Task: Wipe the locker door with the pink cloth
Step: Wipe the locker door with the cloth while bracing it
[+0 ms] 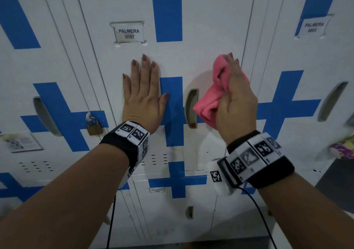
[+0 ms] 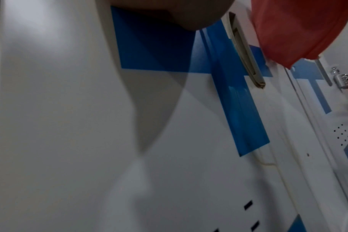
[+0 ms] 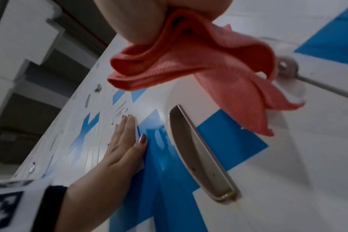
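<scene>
The locker door [image 1: 210, 28] is white with a blue cross and a label reading PALMERA 0007 [image 1: 128, 33]. My left hand [image 1: 142, 93] lies flat against the door, fingers straight, left of the recessed handle [image 1: 191, 108]. My right hand [image 1: 236, 99] grips a bunched pink cloth [image 1: 214, 97] just right of the handle, close to the door. In the right wrist view the cloth [image 3: 199, 62] hangs from my palm above the handle [image 3: 201, 150], and my left hand [image 3: 123, 144] shows pressed on the door. In the left wrist view the cloth [image 2: 300, 28] shows at the top right beside the handle [image 2: 246, 50].
Neighbouring lockers stand on both sides; the left one carries a brass padlock [image 1: 93, 125] and a paper sticker [image 1: 21, 142]. A lower locker door [image 1: 172, 210] sits beneath. A colourful object [image 1: 344, 149] hangs at the far right. Wrist-camera cables [image 1: 262, 216] dangle below my arms.
</scene>
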The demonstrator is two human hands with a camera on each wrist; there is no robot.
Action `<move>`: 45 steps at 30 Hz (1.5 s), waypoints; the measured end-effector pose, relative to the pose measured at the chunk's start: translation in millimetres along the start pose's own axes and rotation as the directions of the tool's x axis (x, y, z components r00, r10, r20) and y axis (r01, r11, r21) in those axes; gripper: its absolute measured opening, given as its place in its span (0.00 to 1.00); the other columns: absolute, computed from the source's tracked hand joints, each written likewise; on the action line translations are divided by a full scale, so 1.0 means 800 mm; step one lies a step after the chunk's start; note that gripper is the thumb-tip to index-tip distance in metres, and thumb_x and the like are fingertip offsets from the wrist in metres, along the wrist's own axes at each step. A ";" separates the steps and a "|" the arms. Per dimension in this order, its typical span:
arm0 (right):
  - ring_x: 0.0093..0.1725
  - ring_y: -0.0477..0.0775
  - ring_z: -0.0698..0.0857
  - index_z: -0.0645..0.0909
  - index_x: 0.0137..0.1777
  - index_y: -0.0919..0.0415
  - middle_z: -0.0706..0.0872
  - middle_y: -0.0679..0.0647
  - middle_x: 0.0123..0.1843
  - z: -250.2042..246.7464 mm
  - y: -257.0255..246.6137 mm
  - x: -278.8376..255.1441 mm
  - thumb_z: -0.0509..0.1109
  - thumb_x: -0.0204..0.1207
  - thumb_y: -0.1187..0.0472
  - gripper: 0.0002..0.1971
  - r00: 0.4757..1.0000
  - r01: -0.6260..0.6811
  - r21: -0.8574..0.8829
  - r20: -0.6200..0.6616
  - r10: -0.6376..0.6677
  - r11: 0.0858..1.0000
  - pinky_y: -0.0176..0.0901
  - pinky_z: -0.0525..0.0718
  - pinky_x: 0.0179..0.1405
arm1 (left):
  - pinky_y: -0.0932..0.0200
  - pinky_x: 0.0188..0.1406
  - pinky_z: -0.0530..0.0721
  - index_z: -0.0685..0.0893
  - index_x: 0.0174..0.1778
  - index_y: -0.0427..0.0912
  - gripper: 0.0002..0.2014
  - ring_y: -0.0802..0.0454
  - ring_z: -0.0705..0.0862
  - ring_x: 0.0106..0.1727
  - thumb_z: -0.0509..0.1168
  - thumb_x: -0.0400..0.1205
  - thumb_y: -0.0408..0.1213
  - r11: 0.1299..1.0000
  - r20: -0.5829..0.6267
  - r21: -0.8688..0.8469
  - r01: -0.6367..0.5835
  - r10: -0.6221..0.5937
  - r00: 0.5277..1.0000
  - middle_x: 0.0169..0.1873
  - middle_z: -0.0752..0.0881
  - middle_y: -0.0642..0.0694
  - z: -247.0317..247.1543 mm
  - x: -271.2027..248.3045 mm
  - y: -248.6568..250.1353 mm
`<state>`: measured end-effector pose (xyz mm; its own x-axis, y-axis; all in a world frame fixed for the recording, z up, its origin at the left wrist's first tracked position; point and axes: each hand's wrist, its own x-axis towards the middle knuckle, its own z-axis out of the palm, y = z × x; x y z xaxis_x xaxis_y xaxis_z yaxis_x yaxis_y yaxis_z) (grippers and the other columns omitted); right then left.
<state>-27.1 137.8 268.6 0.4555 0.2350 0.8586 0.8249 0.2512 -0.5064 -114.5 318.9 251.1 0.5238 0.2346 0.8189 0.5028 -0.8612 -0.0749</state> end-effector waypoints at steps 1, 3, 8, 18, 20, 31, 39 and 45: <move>0.52 0.43 0.85 0.64 0.76 0.57 0.82 0.57 0.63 0.005 0.001 0.006 0.50 0.80 0.72 0.24 0.999 0.044 -0.059 0.019 -0.043 0.997 0.31 0.82 0.53 | 0.40 0.79 0.38 0.42 0.81 0.36 0.33 0.35 0.44 0.82 0.44 0.86 0.52 1.000 -0.003 -0.002 -0.001 0.001 1.000 0.82 0.48 0.33 0.000 0.000 0.000; 0.74 0.58 0.73 0.65 0.76 0.68 0.73 0.65 0.74 0.020 0.012 0.010 0.50 0.75 0.65 0.28 0.988 0.141 -0.289 0.109 -0.114 0.947 0.43 0.69 0.75 | 0.41 0.78 0.36 0.43 0.81 0.35 0.34 0.34 0.44 0.82 0.44 0.86 0.52 1.000 -0.007 -0.003 0.000 0.000 1.000 0.82 0.48 0.33 0.001 0.000 0.000; 0.82 0.62 0.48 0.51 0.81 0.66 0.56 0.61 0.83 0.034 0.053 0.011 0.70 0.71 0.61 0.42 0.901 0.348 -0.662 0.431 -0.042 0.664 0.48 0.39 0.82 | 0.42 0.78 0.35 0.43 0.81 0.35 0.33 0.35 0.45 0.82 0.45 0.86 0.51 1.000 -0.017 0.008 0.001 -0.001 1.000 0.82 0.49 0.33 0.002 0.001 -0.001; 0.82 0.55 0.51 0.60 0.81 0.59 0.61 0.53 0.83 0.028 0.061 0.002 0.48 0.72 0.62 0.33 0.863 0.412 -0.598 0.499 -0.084 0.687 0.61 0.51 0.80 | 0.41 0.78 0.36 0.42 0.81 0.36 0.34 0.36 0.43 0.82 0.46 0.86 0.51 1.000 -0.010 0.009 0.002 -0.002 1.000 0.82 0.47 0.33 0.001 0.001 0.000; 0.82 0.58 0.56 0.62 0.80 0.59 0.63 0.53 0.82 0.025 0.058 -0.001 0.48 0.72 0.62 0.33 0.845 0.460 -0.588 0.521 -0.124 0.665 0.60 0.52 0.78 | 0.41 0.78 0.36 0.41 0.81 0.36 0.34 0.36 0.43 0.82 0.46 0.86 0.51 1.000 -0.006 0.015 0.004 -0.004 1.000 0.82 0.47 0.34 0.001 0.001 0.000; 0.79 0.60 0.63 0.70 0.76 0.60 0.70 0.55 0.78 0.021 0.062 -0.011 0.52 0.72 0.58 0.29 0.744 0.620 -0.579 0.649 -0.162 0.529 0.62 0.56 0.76 | 0.41 0.78 0.36 0.41 0.81 0.36 0.34 0.36 0.43 0.82 0.46 0.85 0.51 1.000 -0.011 0.009 0.002 -0.002 1.000 0.82 0.47 0.34 0.001 0.001 0.000; 0.77 0.61 0.68 0.73 0.74 0.61 0.74 0.56 0.76 0.020 0.075 -0.047 0.68 0.64 0.62 0.33 0.647 0.722 -0.545 0.750 -0.136 0.427 0.61 0.51 0.75 | 0.42 0.78 0.35 0.39 0.81 0.38 0.34 0.37 0.42 0.82 0.46 0.85 0.51 1.000 -0.008 0.028 0.005 -0.005 1.000 0.82 0.47 0.34 0.003 0.001 -0.001; 0.72 0.58 0.77 0.79 0.69 0.60 0.80 0.55 0.71 0.014 0.093 -0.095 0.76 0.61 0.60 0.32 0.599 0.745 -0.524 0.798 -0.069 0.413 0.61 0.61 0.74 | 0.42 0.78 0.36 0.40 0.81 0.37 0.34 0.36 0.44 0.82 0.46 0.85 0.51 1.000 -0.014 0.016 0.000 0.000 1.000 0.82 0.48 0.34 0.004 0.001 -0.001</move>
<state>-4.1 148.8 164.8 -0.0512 0.8723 0.4864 0.8556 -0.2128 0.4718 -112.6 321.4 250.0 0.5143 0.2285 0.8266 0.5139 -0.8537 -0.0838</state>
